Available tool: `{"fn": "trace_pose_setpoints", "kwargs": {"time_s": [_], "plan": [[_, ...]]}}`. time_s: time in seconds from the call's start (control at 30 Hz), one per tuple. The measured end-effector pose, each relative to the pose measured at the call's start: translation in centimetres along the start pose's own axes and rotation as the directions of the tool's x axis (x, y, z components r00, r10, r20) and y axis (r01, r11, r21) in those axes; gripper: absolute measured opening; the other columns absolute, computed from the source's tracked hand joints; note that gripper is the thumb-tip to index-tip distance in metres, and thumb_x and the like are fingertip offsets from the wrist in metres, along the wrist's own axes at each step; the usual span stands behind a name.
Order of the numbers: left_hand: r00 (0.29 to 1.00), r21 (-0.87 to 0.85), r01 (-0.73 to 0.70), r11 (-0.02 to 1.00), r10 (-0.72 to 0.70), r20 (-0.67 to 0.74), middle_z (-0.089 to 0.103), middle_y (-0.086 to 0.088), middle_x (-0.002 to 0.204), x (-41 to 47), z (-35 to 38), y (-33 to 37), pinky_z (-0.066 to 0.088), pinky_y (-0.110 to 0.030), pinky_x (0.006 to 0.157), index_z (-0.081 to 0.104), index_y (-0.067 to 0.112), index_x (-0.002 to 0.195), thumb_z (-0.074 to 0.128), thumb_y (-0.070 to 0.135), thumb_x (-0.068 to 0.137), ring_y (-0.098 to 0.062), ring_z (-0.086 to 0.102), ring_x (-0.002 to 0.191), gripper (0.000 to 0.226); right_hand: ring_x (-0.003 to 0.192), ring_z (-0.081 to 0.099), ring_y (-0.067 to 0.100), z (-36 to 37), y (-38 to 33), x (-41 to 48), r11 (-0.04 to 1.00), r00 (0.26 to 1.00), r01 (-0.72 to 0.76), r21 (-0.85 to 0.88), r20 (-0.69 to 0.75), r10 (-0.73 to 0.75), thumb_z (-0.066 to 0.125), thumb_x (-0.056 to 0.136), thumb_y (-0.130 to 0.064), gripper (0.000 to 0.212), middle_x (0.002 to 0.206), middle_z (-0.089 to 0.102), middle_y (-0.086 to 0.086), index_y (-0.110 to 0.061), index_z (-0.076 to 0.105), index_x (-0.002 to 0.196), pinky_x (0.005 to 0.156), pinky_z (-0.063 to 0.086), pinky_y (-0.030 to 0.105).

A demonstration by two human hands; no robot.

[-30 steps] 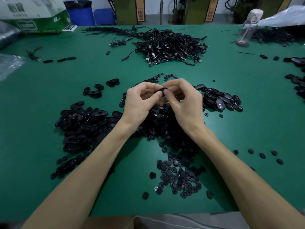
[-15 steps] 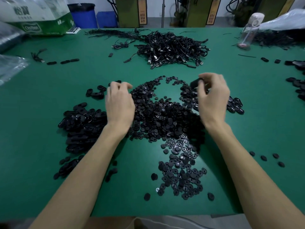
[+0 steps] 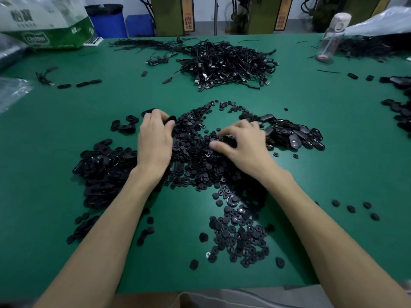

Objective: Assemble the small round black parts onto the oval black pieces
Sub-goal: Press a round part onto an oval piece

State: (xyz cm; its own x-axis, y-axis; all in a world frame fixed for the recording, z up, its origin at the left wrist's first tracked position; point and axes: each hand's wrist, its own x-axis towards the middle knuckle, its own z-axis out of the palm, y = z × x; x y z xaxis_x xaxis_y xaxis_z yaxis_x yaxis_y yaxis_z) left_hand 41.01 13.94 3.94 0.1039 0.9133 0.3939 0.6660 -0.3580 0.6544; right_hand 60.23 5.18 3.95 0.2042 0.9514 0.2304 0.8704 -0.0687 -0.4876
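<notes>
A heap of small round black parts [image 3: 195, 156] lies mid-table, with a looser patch of them [image 3: 240, 236] nearer me. Oval black pieces [image 3: 102, 170] are piled at the left. Another heap of oval pieces [image 3: 293, 134] sits at the right. My left hand [image 3: 155, 141] is at the round heap's left edge, its fingers curled round an oval black piece [image 3: 170, 118]. My right hand [image 3: 244, 145] reaches into the round heap, and its thumb and fingertips pinch a small round part [image 3: 228, 140] there.
A tangle of black cables [image 3: 226, 63] lies at the back of the green table [image 3: 344, 174]. A clear bottle [image 3: 331, 38] stands back right and a cardboard box [image 3: 44, 25] back left. Loose parts [image 3: 351, 207] dot the right side.
My hands parted from mid-table. The right one went to the right heap, then came back left into the round parts. The left one went to the loose ovals and now holds one.
</notes>
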Motion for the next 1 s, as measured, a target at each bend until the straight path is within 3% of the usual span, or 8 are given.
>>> {"fn": "trace_pose_setpoints", "kwargs": {"time_s": [0.07,0.13,0.27,0.4,0.57,0.77,0.9,1.0], "plan": [[0.998,-0.291,0.044,0.956,-0.026,0.063,0.068,-0.002,0.094,-0.4,0.3,0.9,0.057,-0.034,0.067,0.061,0.013,0.112,0.060,0.017,0.104,-0.013,0.068,0.065,0.009,0.121,0.039,0.024,0.7,-0.3,-0.1,1.000,0.999,0.017,0.000,0.048,-0.017,0.070,0.088,-0.057,0.045,0.116,0.054,0.000,-0.025,0.073,0.119,0.095,0.028,0.034],[0.975,-0.563,0.174,0.808,-0.059,0.216,0.067,-0.003,0.086,-0.9,0.8,1.8,0.049,-0.026,0.054,0.064,0.014,0.119,0.061,0.011,0.103,-0.012,0.066,0.060,0.016,0.116,0.042,0.025,0.7,-0.3,-0.2,0.998,1.000,0.017,0.065,0.007,-0.017,0.075,0.089,-0.046,0.028,0.106,0.054,0.000,-0.025,0.075,0.108,0.097,0.036,0.037],[0.863,-0.722,0.443,0.532,-0.035,0.503,0.066,-0.004,0.084,-1.7,1.7,2.8,0.048,-0.021,0.055,0.068,0.007,0.124,0.069,0.009,0.098,-0.013,0.064,0.069,0.026,0.109,0.049,0.028,0.4,-0.3,-0.2,0.993,0.998,0.026,0.112,-0.066,-0.019,0.074,0.093,-0.035,0.017,0.101,0.061,0.002,-0.022,0.077,0.104,0.100,0.040,0.047],[0.878,-0.715,0.418,0.560,-0.047,0.476,0.066,-0.005,0.077,-1.9,2.0,3.0,0.045,-0.020,0.051,0.068,0.000,0.117,0.061,0.008,0.103,-0.013,0.062,0.063,0.018,0.105,0.054,0.030,0.1,-0.4,-0.3,0.985,0.988,0.031,0.167,-0.155,-0.005,0.063,0.102,-0.034,0.023,0.098,0.068,0.004,-0.017,0.079,0.106,0.095,0.040,0.048],[0.877,-0.688,0.438,0.578,-0.108,0.468,0.062,-0.002,0.080,-1.9,1.8,3.0,0.039,-0.020,0.046,0.073,0.004,0.113,0.046,0.028,0.112,-0.012,0.057,0.061,0.036,0.088,0.056,0.020,-0.2,-0.5,-0.3,0.947,0.979,0.045,0.319,-0.200,0.021,0.065,0.101,-0.030,0.023,0.088,0.062,0.002,-0.014,0.079,0.107,0.072,0.035,0.023],[0.902,-0.696,0.378,0.611,-0.074,0.426,0.059,0.021,0.070,-1.9,1.9,3.1,0.041,-0.020,0.055,0.082,0.024,0.107,0.050,0.037,0.109,-0.007,0.043,0.070,0.034,0.086,0.065,0.006,-0.5,-0.7,-0.4,0.853,0.977,0.039,0.520,-0.198,0.076,0.069,0.099,-0.022,0.016,0.092,0.075,-0.005,-0.017,0.080,0.108,0.082,0.051,0.025],[0.899,-0.762,0.367,0.534,0.006,0.437,0.051,0.001,0.075,-1.9,1.8,3.4,0.039,-0.020,0.053,0.079,0.016,0.114,0.054,0.034,0.107,-0.009,0.046,0.066,0.032,0.084,0.072,0.015,-0.4,-0.8,-0.3,0.731,0.977,0.039,0.681,-0.178,0.114,0.073,0.094,-0.008,0.013,0.090,0.078,0.004,-0.007,0.077,0.106,0.081,0.057,0.028],[0.903,-0.789,0.379,0.483,-0.005,0.431,0.073,-0.007,0.090,-2.2,1.7,3.5,0.049,-0.021,0.058,0.076,0.007,0.116,0.064,0.024,0.102,-0.013,0.066,0.075,0.025,0.078,0.074,0.008,-0.3,-0.8,-0.3,0.627,0.979,0.043,0.778,-0.157,0.129,0.073,0.093,-0.004,0.012,0.089,0.080,0.006,-0.002,0.074,0.104,0.070,0.054,0.017]]}}
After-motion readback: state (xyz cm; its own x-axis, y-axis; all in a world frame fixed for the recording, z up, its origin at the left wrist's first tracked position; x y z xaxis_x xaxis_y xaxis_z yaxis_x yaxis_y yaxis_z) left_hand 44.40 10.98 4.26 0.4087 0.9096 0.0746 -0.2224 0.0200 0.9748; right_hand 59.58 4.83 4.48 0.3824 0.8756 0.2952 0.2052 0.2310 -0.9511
